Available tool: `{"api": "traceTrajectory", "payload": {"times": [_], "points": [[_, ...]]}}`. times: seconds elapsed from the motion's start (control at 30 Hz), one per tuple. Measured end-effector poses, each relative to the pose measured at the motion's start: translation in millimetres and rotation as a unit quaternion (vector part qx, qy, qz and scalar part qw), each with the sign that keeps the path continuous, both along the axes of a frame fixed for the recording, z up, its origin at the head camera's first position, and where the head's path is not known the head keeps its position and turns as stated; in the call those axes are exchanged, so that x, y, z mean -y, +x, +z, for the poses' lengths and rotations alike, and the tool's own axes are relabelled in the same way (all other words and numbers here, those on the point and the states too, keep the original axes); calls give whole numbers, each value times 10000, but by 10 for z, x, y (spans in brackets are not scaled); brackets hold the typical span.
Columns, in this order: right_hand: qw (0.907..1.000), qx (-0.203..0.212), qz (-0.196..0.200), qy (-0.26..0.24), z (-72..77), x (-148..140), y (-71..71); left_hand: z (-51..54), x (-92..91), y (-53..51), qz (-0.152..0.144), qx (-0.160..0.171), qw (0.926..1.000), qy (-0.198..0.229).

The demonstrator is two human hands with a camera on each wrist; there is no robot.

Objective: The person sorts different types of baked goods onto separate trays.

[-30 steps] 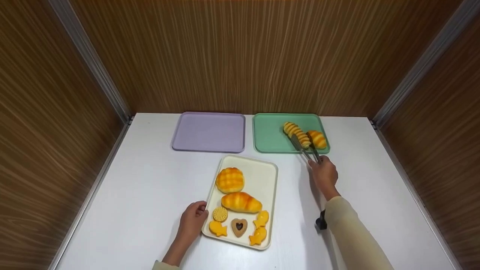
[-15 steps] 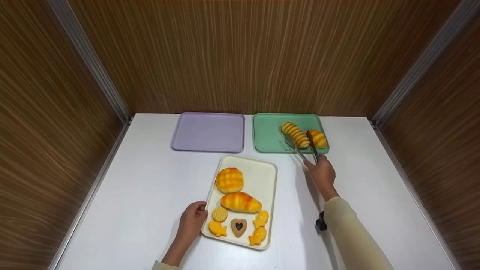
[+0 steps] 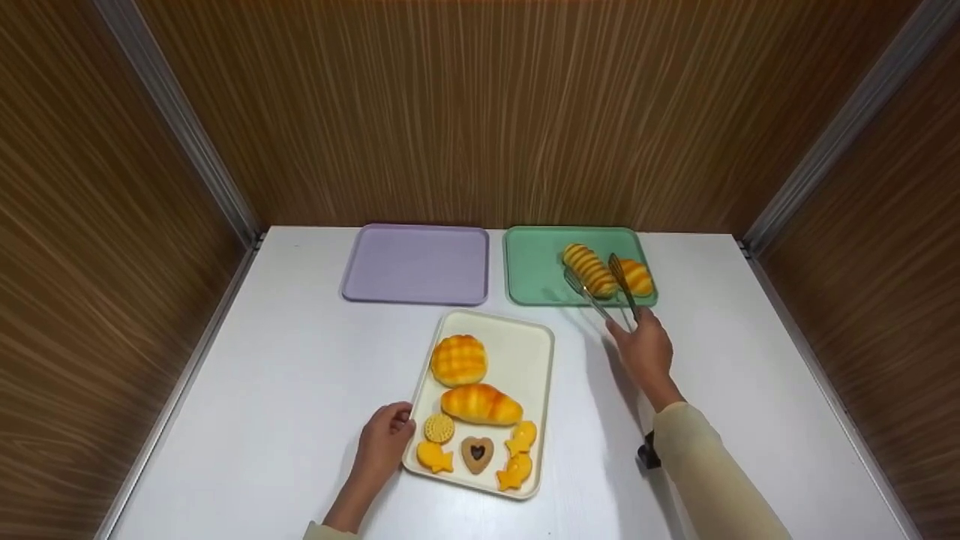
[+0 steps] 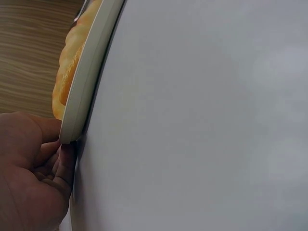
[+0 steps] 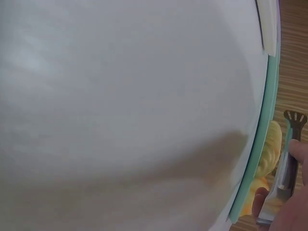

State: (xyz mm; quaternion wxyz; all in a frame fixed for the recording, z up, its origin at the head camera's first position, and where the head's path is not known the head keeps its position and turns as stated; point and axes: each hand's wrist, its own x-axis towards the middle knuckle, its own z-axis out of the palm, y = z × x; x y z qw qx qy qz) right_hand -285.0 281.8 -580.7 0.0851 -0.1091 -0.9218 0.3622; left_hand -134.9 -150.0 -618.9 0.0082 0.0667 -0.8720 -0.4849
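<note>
My left hand [image 3: 385,442] pinches the left rim of a cream tray [image 3: 525,352]; in the left wrist view, the fingers [image 4: 67,166] are at the tray's edge. On this tray lie a round bun [image 3: 459,361], a croissant-shaped bread [image 3: 481,405], a round biscuit [image 3: 439,428], a heart-shaped cookie [image 3: 477,455] and several fish-shaped biscuits [image 3: 514,472]. My right hand [image 3: 646,351] grips metal tongs [image 3: 624,282], their arms spread above the green tray [image 3: 536,266]. Between and just below the tong tips lies a long striped bread roll [image 3: 589,268], with a smaller bread [image 3: 637,277] beside it.
A purple tray [image 3: 420,264] stands at the back left, next to the green one. All three trays rest on a white table [image 3: 285,360]. Wood-grain panels [image 3: 480,112] enclose the back and both sides.
The tongs have spread apart and risen off the striped roll, which stays on the green tray. My left hand and the cream tray have hardly moved.
</note>
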Motion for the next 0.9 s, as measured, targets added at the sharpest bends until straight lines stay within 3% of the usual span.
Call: {"api": "traceTrajectory", "payload": {"times": [0.4, 0.9], "points": [[9932, -172, 1130, -214, 103, 223, 173, 11, -6, 17, -25, -73, 10000, 56], [9820, -184, 1876, -147, 174, 465, 353, -2, -7, 10, -34, -61, 10000, 37]]}}
